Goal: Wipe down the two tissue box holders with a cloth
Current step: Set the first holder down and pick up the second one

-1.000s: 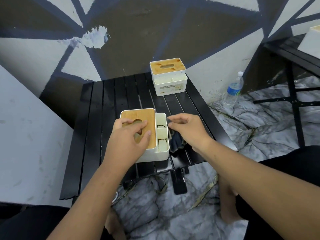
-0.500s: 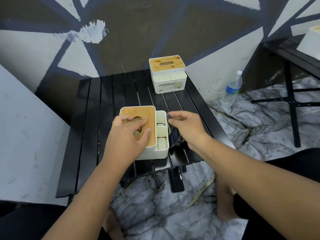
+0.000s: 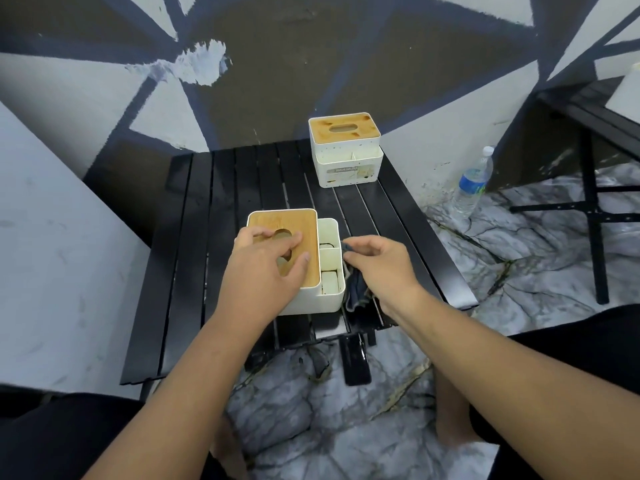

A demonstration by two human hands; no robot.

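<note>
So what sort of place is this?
Likely a casual indoor corner, maybe a home or cafe: low black slatted table by a wall painted in brown, white and navy shapes, marble-patterned floor, clear plastic water bottle standing on it.

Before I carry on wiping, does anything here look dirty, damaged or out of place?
Dark grime lines the side compartments of the near tissue box holder; on the far tissue box holder the wooden lid looks blotchy. Nothing spilled or tipped.

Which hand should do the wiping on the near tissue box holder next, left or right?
Right. The right hand pinches the dark cloth beside the near holder, so it can likely wipe at once; the left hand rests on the wooden lid, steadying it.
</note>
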